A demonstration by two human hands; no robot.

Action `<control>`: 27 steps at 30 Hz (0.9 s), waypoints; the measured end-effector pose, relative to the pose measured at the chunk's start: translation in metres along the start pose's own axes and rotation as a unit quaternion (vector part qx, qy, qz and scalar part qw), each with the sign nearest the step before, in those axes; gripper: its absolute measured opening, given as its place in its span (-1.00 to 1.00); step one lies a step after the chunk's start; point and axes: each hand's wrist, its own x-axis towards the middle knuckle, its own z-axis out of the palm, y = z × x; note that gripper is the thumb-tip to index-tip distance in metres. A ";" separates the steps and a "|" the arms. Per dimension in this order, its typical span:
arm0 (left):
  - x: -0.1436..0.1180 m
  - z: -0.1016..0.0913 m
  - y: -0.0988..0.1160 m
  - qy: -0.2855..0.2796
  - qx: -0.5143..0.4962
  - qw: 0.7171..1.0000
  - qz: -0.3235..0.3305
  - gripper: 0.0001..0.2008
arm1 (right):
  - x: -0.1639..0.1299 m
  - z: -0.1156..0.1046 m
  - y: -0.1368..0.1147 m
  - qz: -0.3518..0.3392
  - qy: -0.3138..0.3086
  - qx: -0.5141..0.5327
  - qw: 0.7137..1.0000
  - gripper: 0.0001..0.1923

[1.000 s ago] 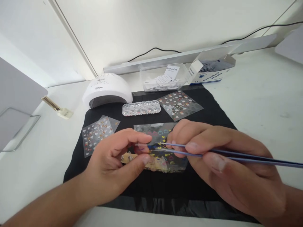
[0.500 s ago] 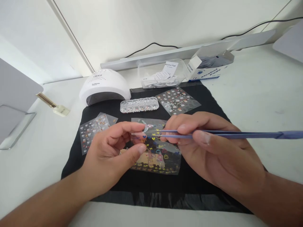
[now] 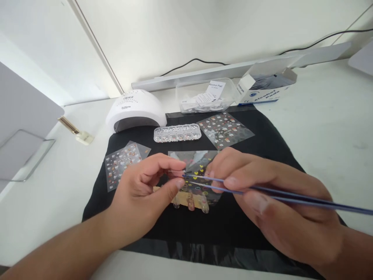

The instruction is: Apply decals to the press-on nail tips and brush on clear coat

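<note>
Right hand (image 3: 291,229) pinches blue tweezers (image 3: 309,201), tips over the printed sheet (image 3: 197,167); left hand (image 3: 140,202) curls at the sheet's left, hold unclear.

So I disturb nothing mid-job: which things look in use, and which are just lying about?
Likely in use: tweezers in the right hand; sheet with yellow hearts beneath; nail tips.
Lying about: white lamp, bottle, compartment case, alcohol pads box.
</note>
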 end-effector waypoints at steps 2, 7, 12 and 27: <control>-0.001 0.000 0.000 0.002 0.023 0.999 0.023 -0.73 | 0.000 -0.002 -0.003 -0.015 -0.023 -0.034 0.999 -0.74; -0.004 -0.002 -0.002 -0.008 0.084 0.993 0.080 -0.75 | 0.002 -0.004 -0.011 -0.025 -0.055 -0.085 0.995 -0.67; -0.003 -0.003 -0.001 -0.017 0.102 0.987 0.121 -0.78 | 0.004 -0.004 -0.010 -0.033 -0.068 -0.099 0.992 -0.66; -0.003 -0.003 0.003 -0.040 0.141 0.971 0.188 -0.78 | 0.005 -0.005 -0.014 -0.047 -0.083 -0.100 0.990 -0.66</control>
